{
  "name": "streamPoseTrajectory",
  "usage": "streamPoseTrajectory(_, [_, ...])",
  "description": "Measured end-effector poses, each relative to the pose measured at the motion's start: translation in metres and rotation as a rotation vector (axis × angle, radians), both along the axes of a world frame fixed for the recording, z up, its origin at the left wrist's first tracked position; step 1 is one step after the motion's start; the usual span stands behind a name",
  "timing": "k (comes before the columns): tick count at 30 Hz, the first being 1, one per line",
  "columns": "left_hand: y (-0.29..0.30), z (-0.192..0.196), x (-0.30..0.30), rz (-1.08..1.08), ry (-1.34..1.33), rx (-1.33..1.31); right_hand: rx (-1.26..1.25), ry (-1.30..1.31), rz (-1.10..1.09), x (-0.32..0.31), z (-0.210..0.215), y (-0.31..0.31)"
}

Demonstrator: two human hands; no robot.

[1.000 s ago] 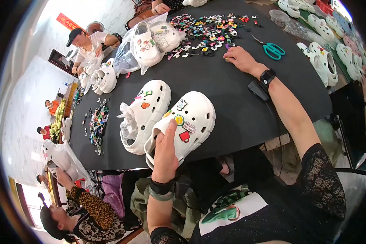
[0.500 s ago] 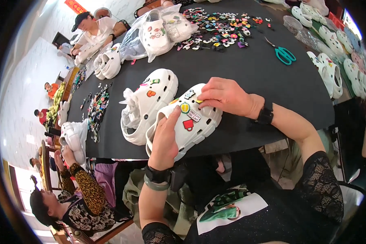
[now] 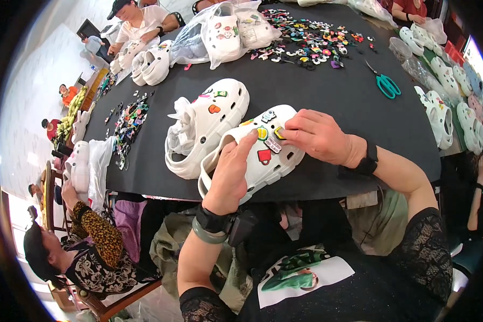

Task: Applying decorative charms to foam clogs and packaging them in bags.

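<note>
While the left hand [image 3: 232, 174] grips the white foam clog [image 3: 263, 155], right hand [image 3: 317, 137] fingertips pinch a small charm [image 3: 279, 132] on it.

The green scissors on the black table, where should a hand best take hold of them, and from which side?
Probably at the two green loop handles of the scissors. They lie flat on the black table, handles toward the person, blades pointing away toward the pile of small charms. A grip from above on the near end would avoid the blades; the right hand is nearer.
</note>
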State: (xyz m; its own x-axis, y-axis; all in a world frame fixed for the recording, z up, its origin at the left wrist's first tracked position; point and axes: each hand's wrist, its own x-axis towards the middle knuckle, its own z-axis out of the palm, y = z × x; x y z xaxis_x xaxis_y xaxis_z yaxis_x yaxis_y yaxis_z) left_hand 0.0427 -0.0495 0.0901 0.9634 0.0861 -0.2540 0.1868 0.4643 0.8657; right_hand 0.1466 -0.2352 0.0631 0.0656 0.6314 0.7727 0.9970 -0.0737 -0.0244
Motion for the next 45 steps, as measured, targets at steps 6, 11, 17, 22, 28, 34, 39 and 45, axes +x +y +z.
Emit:
streamPoseTrajectory(6, [-0.006, 0.002, -0.001, 0.038, 0.000, 0.056, -0.176, -0.081, -0.066, -0.006, 0.004, -0.012])
streamPoseTrajectory(11, [-0.013, 0.005, -0.004, 0.034, -0.072, 0.076, -0.319, -0.314, -0.158, -0.014, 0.007, -0.014])
streamPoseTrajectory(17, [-0.010, 0.005, -0.003, 0.020, -0.080, 0.086, -0.204, 0.313, -0.044, 0.001, 0.018, 0.000])
streamPoseTrajectory(22, [-0.010, 0.011, -0.005, 0.049, -0.034, 0.117, -0.324, 0.749, -0.073, 0.010, 0.032, 0.012])
streamPoseTrajectory(28, [-0.021, -0.005, -0.014, 0.135, -0.106, 0.307, -0.392, 0.540, -0.236, 0.025, 0.034, 0.016])
streamPoseTrajectory(34, [-0.031, -0.002, -0.021, 0.155, -0.181, 0.299, -0.604, 0.972, -0.112, 0.018, 0.043, 0.017])
streamPoseTrajectory(39, [-0.030, -0.005, -0.021, 0.193, -0.192, 0.356, -0.502, 0.892, -0.161, 0.008, 0.025, 0.023])
streamPoseTrajectory(45, [-0.029, -0.004, -0.019, 0.209, -0.186, 0.396, -0.312, 0.642, -0.177, 0.004, 0.005, 0.027])
